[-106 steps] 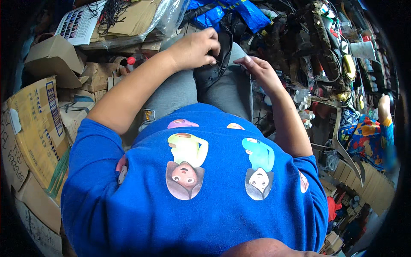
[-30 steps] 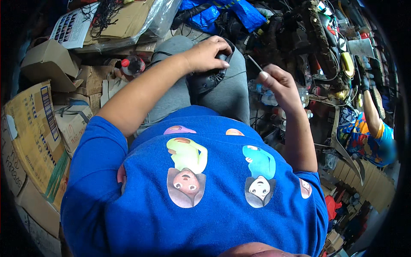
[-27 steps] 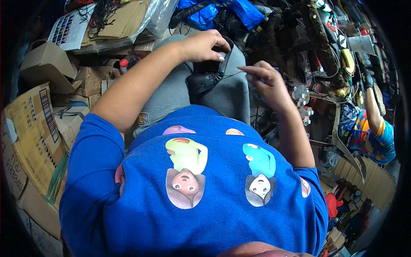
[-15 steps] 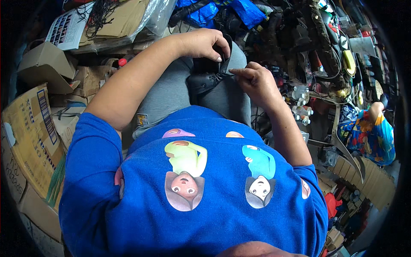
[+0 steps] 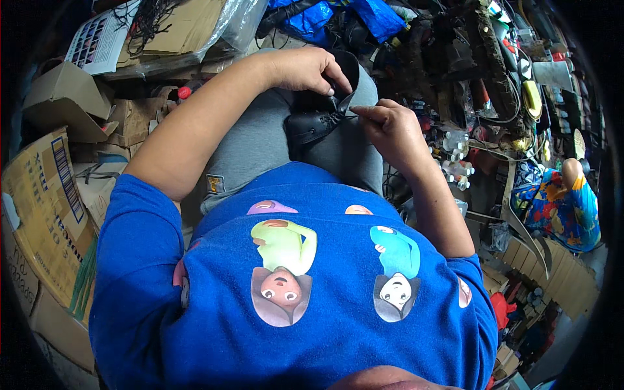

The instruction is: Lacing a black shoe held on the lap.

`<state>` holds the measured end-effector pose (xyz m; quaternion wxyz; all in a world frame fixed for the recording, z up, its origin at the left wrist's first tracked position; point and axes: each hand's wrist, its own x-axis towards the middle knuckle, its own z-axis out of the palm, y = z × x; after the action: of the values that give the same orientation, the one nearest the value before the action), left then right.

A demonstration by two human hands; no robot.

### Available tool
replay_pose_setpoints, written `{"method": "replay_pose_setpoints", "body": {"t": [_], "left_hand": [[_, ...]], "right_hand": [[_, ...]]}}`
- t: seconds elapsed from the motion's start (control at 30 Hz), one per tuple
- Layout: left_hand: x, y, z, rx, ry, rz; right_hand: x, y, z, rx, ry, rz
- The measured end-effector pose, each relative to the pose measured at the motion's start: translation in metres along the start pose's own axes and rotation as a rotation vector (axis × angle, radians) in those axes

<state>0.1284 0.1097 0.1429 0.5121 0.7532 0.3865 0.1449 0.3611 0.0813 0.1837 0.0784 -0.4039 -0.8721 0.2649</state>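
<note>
A black lace-up shoe or boot [image 5: 311, 129] rests on my lap between my grey-clad thighs, its toe end toward me. My left hand [image 5: 311, 70] reaches over its far part, fingers bent down into the opening and gripping the raised upper or tongue. On the other side, my right hand [image 5: 392, 123] is beside the laced part. Its index finger and thumb come together at the shoe's edge, and the other fingers are curled. Whatever is pinched there is too small to make out. The inside of the shoe is dark and partly hidden by my left hand.
Cardboard boxes [image 5: 68, 101] and a flattened carton [image 5: 49, 214] crowd my left. Small clear bottles [image 5: 457, 168], tools and a yellow-handled item [image 5: 532, 99] are piled at the right. Farther right, a person in colourful clothing [image 5: 560, 208] sits near a slatted board [image 5: 552, 273].
My left fingers have shifted slightly down and right along the shoe's upper, which now opens wider. My right hand stays at almost the same spot, its index finger still at the shoe's edge.
</note>
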Motion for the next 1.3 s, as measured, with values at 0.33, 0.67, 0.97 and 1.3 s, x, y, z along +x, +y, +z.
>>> {"method": "replay_pose_setpoints", "body": {"t": [0.33, 0.67, 0.97, 1.3], "left_hand": [[0.004, -0.003, -0.002, 0.022, -0.027, 0.001], [0.009, -0.003, -0.002, 0.034, -0.01, -0.001], [0.018, -0.002, -0.003, 0.202, 0.032, 0.112], [0.018, -0.001, -0.001, 0.234, 0.044, 0.101]], "right_hand": [[0.0, -0.002, 0.002, -0.035, -0.047, 0.022], [-0.006, -0.003, 0.014, -0.051, 0.005, 0.034], [0.005, 0.023, 0.014, 0.134, -0.012, 0.004], [0.024, 0.055, 0.025, 0.615, -0.206, 0.077]]}}
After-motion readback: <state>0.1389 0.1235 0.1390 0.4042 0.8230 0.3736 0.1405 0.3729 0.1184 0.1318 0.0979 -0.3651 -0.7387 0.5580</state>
